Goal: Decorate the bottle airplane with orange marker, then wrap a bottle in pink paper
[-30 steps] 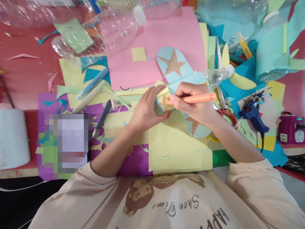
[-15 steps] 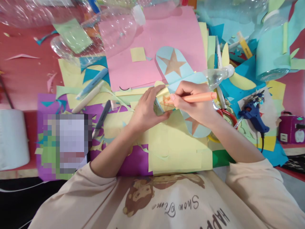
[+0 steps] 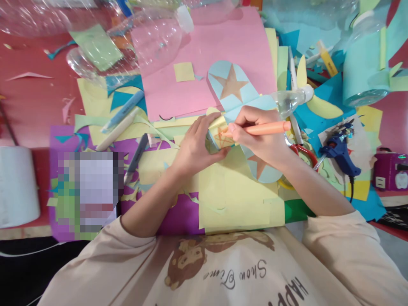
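My right hand (image 3: 256, 131) pinches an orange marker (image 3: 270, 128), its tip on a yellow paper piece (image 3: 227, 141) that bears an orange star outline. My left hand (image 3: 199, 142) curls around the near end of a bottle craft, thumb below and fingers above the yellow piece. Light blue paper wings (image 3: 245, 102) cross this craft, with brown stars on both ends. At its far right end, the clear bottle's neck (image 3: 288, 102) and white cap (image 3: 307, 93) stick out, with yellow petal-shaped blades (image 3: 327, 107) by the cap. My right hand partly covers the craft's middle.
Yellow sheets (image 3: 239, 199) lie in front of me. To the right are red-handled scissors (image 3: 306, 154), a blue glue gun (image 3: 339, 151) and a blue-wrapped bottle (image 3: 365, 63). Markers (image 3: 123, 111) and paper scraps lie left, near a blurred-out flat object (image 3: 95, 178). Clear bottles (image 3: 156, 38) lie behind.
The marker's tip has shifted very slightly over the star outline, along with my right hand. My left hand and the craft stay in place.
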The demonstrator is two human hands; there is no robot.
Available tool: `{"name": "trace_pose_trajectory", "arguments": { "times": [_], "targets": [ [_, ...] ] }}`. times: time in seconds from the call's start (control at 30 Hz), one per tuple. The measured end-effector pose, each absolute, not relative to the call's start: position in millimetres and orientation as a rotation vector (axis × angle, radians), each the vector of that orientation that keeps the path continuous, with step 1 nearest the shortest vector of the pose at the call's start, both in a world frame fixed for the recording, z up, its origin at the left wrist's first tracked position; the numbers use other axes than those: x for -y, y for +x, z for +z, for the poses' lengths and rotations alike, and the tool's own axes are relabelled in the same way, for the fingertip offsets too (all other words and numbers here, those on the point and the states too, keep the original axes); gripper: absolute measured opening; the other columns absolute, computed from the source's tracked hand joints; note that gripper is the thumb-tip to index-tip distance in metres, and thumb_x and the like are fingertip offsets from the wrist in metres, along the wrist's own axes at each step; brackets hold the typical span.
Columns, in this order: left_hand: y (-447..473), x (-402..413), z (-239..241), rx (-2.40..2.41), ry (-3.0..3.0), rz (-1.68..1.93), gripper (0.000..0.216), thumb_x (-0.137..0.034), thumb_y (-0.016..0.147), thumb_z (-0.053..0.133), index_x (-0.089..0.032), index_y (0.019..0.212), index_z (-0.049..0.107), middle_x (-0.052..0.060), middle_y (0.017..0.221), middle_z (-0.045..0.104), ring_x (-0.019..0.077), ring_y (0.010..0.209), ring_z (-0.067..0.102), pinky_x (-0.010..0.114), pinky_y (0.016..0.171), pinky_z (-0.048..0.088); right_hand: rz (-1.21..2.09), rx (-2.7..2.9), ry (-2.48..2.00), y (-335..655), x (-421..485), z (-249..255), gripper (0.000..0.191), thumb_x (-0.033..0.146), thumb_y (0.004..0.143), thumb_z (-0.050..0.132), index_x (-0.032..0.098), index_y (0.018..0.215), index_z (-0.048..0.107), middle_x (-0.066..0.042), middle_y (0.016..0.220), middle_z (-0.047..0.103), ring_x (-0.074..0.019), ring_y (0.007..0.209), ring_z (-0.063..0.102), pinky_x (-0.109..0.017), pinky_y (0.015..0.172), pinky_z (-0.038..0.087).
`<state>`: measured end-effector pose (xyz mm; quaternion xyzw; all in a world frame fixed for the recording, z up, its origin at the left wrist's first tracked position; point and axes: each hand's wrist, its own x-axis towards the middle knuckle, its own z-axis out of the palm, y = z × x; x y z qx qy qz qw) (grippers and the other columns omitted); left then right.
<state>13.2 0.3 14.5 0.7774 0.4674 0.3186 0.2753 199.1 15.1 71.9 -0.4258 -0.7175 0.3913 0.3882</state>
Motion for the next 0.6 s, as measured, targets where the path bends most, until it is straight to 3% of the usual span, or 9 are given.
{"name": "trace_pose_trajectory", "arguments": {
  "times": [0.37, 0.6],
  "targets": [
    [13.5, -0.6, 15.0, -1.253, 2.092, 0.843, 0.067, -0.036, 0.073, 0.07, -0.024, 0.132, 0.041, 0.01, 0.125, 0.059, 0.0301, 0.115, 0.06, 0.046, 0.096, 0.052, 1.049, 1.79, -1.111, 199.3, -15.5, 73.0, 0.035, 0.035, 0.085, 0.06, 0.021, 0.059, 0.042, 0.005, 0.056, 0.043, -0.0076, 0.052, 0.038, -0.024, 0.05, 0.032],
    [13.1, -0.8, 13.8, -1.245, 2.088, 0.85, 0.066, -0.038, 0.074, 0.07, -0.026, 0.132, 0.041, 0.01, 0.125, 0.058, 0.0301, 0.117, 0.059, 0.046, 0.099, 0.051, 1.001, 1.8, -1.063, 199.7, -15.7, 73.5, 0.029, 0.027, 0.086, 0.059, 0.02, 0.062, 0.044, 0.006, 0.056, 0.044, -0.0065, 0.052, 0.038, -0.024, 0.051, 0.031]
  ]
}}
